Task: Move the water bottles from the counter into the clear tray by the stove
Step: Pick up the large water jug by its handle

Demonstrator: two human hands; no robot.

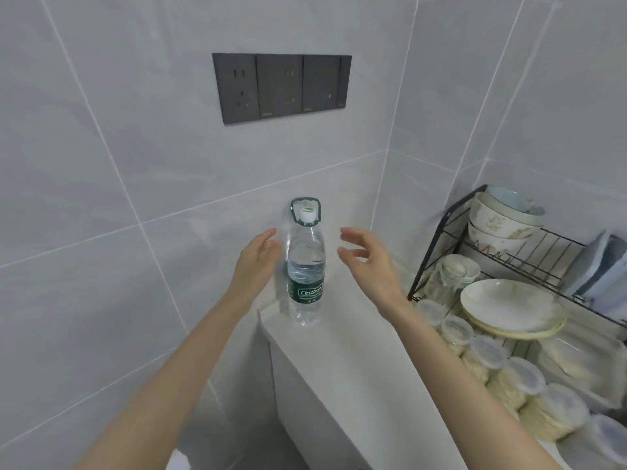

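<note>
My left hand and my right hand are both stretched out in front of me, one on each side of the water bottle, and neither has hold of anything. The fingers of both hands are spread and loosely curved, palms turned in toward each other with the bottle between them. My left fingertips are just beside the bottle's shoulder; that edge is blurred, so I cannot tell whether they touch the plastic. My right hand is plainly apart from it, with wall showing between my fingers and the bottle. The bottle stands upright on the white counter, near the counter's far left corner and close to the tiled wall. It is clear plastic with a dark green label round its lower half, a white cap and a green carry loop standing up around the cap. To my right on the same counter sits a black wire dish rack with stacked bowls on its upper shelf and a pale plate below them. In front of the rack runs a row of lidded clear containers. Above the bottle, a dark socket panel is set into the wall.
</note>
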